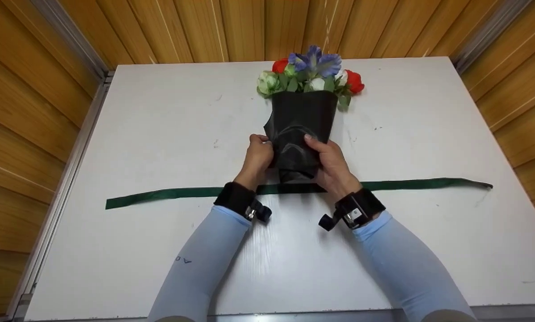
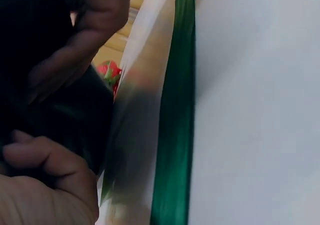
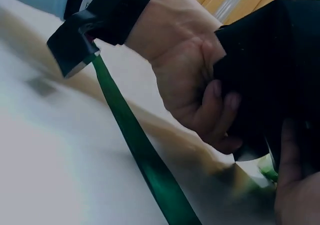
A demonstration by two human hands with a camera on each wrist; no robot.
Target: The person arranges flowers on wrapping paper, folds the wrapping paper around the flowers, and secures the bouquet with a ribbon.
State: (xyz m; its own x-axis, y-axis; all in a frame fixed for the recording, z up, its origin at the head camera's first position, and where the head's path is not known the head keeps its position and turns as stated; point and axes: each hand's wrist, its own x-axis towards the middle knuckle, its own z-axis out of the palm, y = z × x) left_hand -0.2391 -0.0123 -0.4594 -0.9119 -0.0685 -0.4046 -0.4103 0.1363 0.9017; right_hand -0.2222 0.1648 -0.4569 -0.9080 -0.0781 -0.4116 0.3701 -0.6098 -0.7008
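Note:
A bouquet of red, white, pale green and blue-violet flowers (image 1: 314, 71) stands out of a black paper wrap (image 1: 301, 116) in the head view. My left hand (image 1: 259, 156) grips the wrap's left edge low down; in the right wrist view its curled fingers (image 3: 217, 117) close on the black sheet. On the other side my right hand (image 1: 334, 167) holds the wrap, thumb across the front and fingers hidden behind. The wrap's lower end is folded and narrow. Under both wrists runs a long dark green ribbon (image 1: 191, 192), laid across the table.
The white table (image 1: 160, 120) has wood-plank walls (image 1: 240, 31) behind it and at both sides. A metal rail (image 1: 77, 165) follows its left edge. Each wrist wears a black strap (image 1: 233, 200) with a small camera.

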